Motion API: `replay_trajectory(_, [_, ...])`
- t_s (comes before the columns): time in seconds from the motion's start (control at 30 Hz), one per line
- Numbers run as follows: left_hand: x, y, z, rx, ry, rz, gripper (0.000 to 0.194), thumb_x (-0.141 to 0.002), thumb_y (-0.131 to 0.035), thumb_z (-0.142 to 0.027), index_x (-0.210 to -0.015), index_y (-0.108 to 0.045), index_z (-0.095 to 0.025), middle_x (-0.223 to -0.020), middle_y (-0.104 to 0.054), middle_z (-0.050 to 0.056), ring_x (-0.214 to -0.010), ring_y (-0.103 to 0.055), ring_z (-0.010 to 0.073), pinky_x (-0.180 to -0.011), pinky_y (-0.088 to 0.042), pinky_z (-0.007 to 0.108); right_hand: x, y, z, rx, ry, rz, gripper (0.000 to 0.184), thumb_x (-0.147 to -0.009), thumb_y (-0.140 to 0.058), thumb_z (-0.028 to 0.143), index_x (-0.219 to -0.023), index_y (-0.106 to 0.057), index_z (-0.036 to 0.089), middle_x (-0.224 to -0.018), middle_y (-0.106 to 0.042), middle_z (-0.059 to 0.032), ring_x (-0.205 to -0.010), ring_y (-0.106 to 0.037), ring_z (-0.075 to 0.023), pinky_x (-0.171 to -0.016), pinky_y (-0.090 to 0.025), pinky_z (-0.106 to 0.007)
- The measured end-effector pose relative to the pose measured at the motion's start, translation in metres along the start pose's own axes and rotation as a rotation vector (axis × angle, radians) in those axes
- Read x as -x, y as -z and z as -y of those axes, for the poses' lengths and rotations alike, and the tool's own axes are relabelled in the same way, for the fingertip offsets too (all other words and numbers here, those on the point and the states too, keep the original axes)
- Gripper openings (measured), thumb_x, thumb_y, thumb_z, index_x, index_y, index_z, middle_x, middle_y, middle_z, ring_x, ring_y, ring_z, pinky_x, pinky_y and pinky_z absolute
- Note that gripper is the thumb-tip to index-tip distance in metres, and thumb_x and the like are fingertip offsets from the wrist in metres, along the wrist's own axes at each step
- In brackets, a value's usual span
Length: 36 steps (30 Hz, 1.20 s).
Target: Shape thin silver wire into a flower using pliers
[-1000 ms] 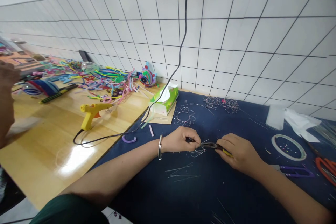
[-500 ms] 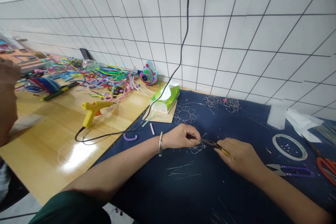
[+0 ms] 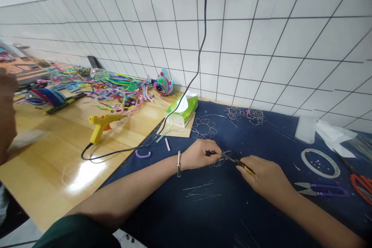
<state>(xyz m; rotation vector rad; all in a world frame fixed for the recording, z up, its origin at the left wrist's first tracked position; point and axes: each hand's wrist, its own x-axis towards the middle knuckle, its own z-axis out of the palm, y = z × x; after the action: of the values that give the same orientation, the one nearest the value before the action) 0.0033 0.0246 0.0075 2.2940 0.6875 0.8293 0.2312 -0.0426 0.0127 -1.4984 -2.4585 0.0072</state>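
My left hand [image 3: 200,155] pinches a small piece of looped thin wire [image 3: 218,162] just above the dark blue cloth. Closed around a pair of pliers [image 3: 244,166] with yellow-and-black handles, my right hand [image 3: 264,172] points their jaws leftward at the wire by my left fingertips. Whether the jaws grip the wire is too small to tell. Behind my left hand lies a wire ring of petal-like loops [image 3: 204,128]. Several straight wire lengths [image 3: 202,190] are scattered nearer to me.
A green tissue pack [image 3: 183,112] and a yellow glue gun [image 3: 100,126], with its cord, lie left. Colourful pipe cleaners [image 3: 124,85] heap behind. Rightward are purple snips [image 3: 325,190], orange-handled scissors [image 3: 360,186] and a pale ring [image 3: 305,162]. Another person's arm [image 3: 7,116] shows at left.
The pliers' jaws have shifted and turned slightly against the wire piece, and my left wrist has tilted a little. The whole view has moved slightly.
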Motion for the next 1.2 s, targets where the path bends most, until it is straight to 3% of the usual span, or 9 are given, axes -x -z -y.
replay_trajectory(0.3, [0.0,0.001,0.003,0.019,0.018,0.046,0.011,-0.076,-0.052,-0.013,-0.075,-0.063,-0.014,-0.071,-0.063,0.002,-0.067,-0.057,0.0093,-0.065,-0.046,0.021,-0.001,0.001,-0.001,0.026,0.032,0.008,0.023,-0.087,-0.039,0.033,-0.082,-0.058,0.021,-0.07,-0.058,-0.0015,-0.063,-0.054,-0.0122,-0.058,-0.038,-0.024])
replay_trajectory(0.67, [0.001,0.0,0.007,0.139,0.179,0.139,0.011,-0.076,-0.054,-0.019,-0.075,-0.063,-0.013,-0.07,-0.062,0.001,-0.063,-0.055,0.0078,-0.059,-0.044,0.018,0.001,0.008,0.004,0.232,0.145,-0.134,0.02,-0.085,-0.044,0.029,-0.088,-0.061,0.019,-0.073,-0.059,-0.0042,-0.068,-0.052,-0.0146,-0.061,-0.033,-0.027])
replay_trajectory(0.87, [0.001,-0.002,0.001,0.113,0.156,0.138,0.01,-0.075,-0.053,-0.015,-0.074,-0.062,-0.012,-0.071,-0.061,0.001,-0.065,-0.055,0.0079,-0.061,-0.043,0.018,0.004,0.008,0.009,0.138,0.045,-0.045,0.022,-0.086,-0.041,0.032,-0.079,-0.059,0.02,-0.067,-0.058,-0.0013,-0.063,-0.053,-0.0123,-0.055,-0.032,-0.024])
replay_trajectory(1.2, [0.003,0.002,-0.003,0.113,0.087,0.127,0.012,-0.079,-0.052,-0.018,-0.077,-0.062,-0.012,-0.071,-0.06,0.002,-0.065,-0.055,0.0084,-0.063,-0.044,0.019,0.003,0.017,0.013,0.049,-0.095,0.121,0.026,-0.087,-0.037,0.04,-0.086,-0.058,0.024,-0.075,-0.06,0.0011,-0.067,-0.057,-0.0136,-0.057,-0.037,-0.025])
